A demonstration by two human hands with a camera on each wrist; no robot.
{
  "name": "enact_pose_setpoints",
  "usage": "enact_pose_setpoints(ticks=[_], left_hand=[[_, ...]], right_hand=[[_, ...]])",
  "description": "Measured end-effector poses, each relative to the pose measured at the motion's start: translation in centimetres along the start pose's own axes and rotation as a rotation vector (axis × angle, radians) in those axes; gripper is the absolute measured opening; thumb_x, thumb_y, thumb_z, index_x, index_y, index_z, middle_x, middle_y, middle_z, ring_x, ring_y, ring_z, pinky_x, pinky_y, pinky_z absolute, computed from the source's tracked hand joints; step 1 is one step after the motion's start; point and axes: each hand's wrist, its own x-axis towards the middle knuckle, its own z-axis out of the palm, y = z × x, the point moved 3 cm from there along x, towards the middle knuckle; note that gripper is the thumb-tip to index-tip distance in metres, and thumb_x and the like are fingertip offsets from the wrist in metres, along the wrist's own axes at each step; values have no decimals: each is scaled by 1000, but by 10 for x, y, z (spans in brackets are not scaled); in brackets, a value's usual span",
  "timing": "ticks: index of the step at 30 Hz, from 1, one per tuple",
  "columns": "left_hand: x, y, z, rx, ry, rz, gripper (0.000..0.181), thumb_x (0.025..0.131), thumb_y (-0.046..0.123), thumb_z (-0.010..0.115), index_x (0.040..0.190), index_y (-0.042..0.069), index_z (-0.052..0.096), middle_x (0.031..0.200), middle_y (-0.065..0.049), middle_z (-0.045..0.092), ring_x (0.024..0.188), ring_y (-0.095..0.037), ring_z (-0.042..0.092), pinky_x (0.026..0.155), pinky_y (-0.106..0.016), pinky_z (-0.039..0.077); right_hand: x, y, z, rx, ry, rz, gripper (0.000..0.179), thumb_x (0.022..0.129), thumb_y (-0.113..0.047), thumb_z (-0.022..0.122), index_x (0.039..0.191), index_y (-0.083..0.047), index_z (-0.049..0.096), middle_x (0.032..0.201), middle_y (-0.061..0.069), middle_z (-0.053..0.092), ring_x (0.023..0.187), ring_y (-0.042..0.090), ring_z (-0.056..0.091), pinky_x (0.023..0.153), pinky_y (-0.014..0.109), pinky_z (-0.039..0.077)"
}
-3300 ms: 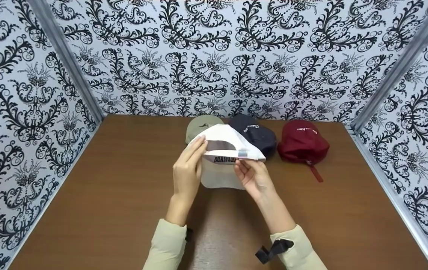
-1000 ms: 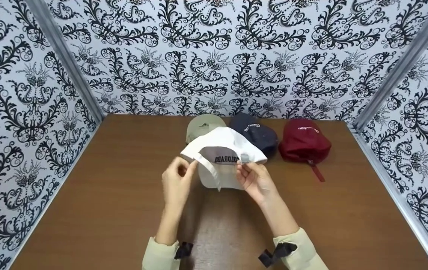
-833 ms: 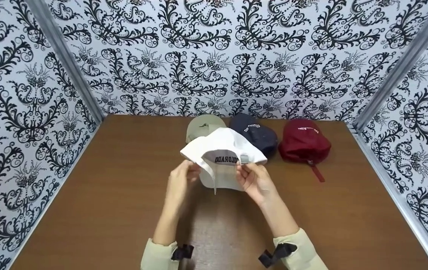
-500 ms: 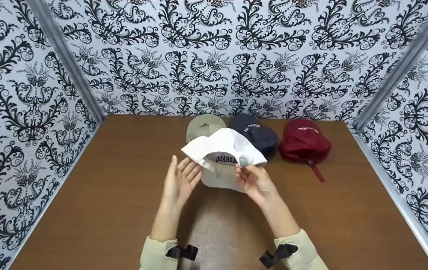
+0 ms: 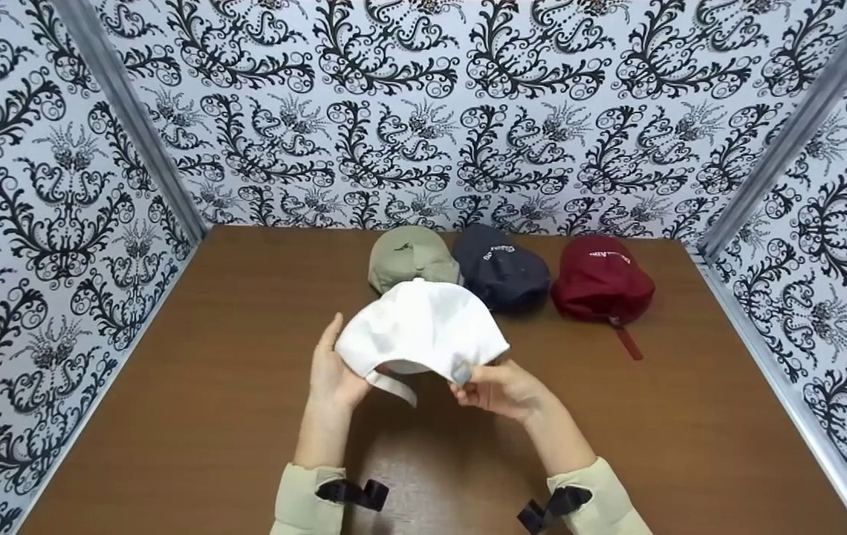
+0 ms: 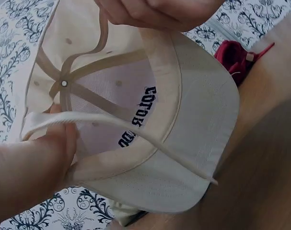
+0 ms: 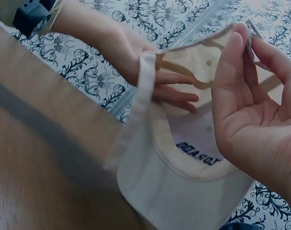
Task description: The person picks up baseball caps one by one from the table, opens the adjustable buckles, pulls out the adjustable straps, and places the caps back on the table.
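Note:
A white baseball cap (image 5: 423, 327) is held over the table, its crown toward the head camera. My right hand (image 5: 501, 390) pinches the back edge at the grey buckle (image 5: 461, 370). My left hand (image 5: 330, 379) supports the opposite side: its straight fingers (image 7: 176, 91) lie inside the crown, while the thumb stands up along the outside. From that side the unfastened back strap (image 5: 394, 388) hangs loose. Both wrist views look into the cap, where dark lettering (image 6: 143, 110) shows above the pale brim (image 6: 198, 100). In the head view the brim is hidden behind the crown.
Behind the white cap, an olive cap (image 5: 409, 256), a navy cap (image 5: 505, 275) and a red cap (image 5: 602, 279) stand in a row on the brown table (image 5: 171, 409). The red one's strap trails forward. Patterned walls (image 5: 423, 111) enclose the back and sides.
The strap has come free of its buckle at the right hand and hangs from the left side. The left hand has let go of it and slid under that edge. The cap has lowered and tilted.

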Motion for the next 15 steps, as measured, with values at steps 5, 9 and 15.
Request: enact_pose_setpoints(ticks=[5, 9, 15], left_hand=[[-6, 9, 1, -20, 19, 71, 36, 110, 27, 24, 136, 9, 42, 122, -6, 65, 114, -19, 61, 101, -33, 48], [-13, 17, -1, -76, 2, 100, 35, 110, 22, 25, 122, 8, 54, 120, -7, 65, 112, -20, 63, 97, -32, 52], [-29, 24, -11, -151, -67, 77, 42, 110, 22, 23, 114, 3, 61, 114, -9, 67, 108, -21, 64, 95, -32, 53]], right_hand=[[1, 7, -7, -41, 22, 17, 20, 95, 0, 53, 103, -14, 65, 94, -1, 74, 86, 9, 71, 82, 23, 58], [1, 12, -11, -31, 64, 39, 23, 94, 3, 49, 109, -12, 59, 96, 1, 73, 89, 12, 72, 85, 25, 59], [5, 21, -16, -57, 143, 84, 18, 98, -1, 48, 106, -11, 61, 94, 0, 74, 89, 12, 72, 87, 26, 59]])
